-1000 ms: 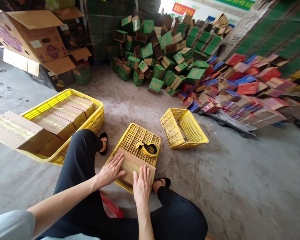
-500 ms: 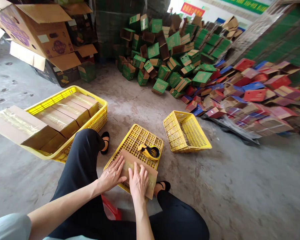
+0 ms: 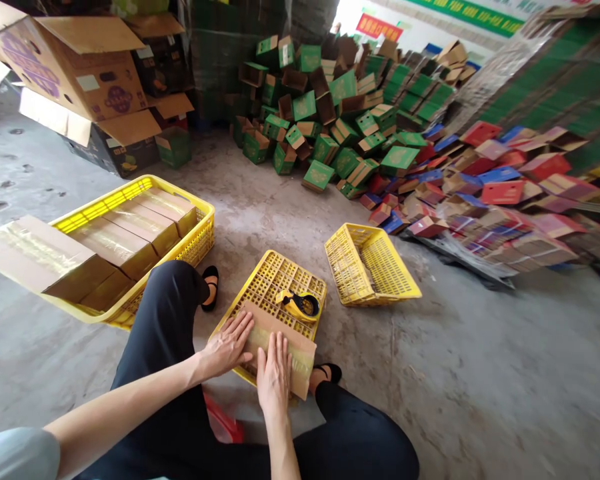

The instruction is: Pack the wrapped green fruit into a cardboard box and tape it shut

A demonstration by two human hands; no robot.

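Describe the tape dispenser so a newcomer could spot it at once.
Start at the lattice-topped yellow crate between the person's feet. On it, the left hand and right hand touch brown cardboard; the tape dispenser lies just beyond. Unlike the crate and cardboard, it pairs yellow with black and is ring-shaped at one end.

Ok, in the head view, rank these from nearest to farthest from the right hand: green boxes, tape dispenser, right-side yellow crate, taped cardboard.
1. Taped cardboard: under the right hand, touching it.
2. Tape dispenser: just past the cardboard's far edge.
3. Right-side yellow crate: on the floor, ahead and right.
4. Green boxes: piled farthest ahead.
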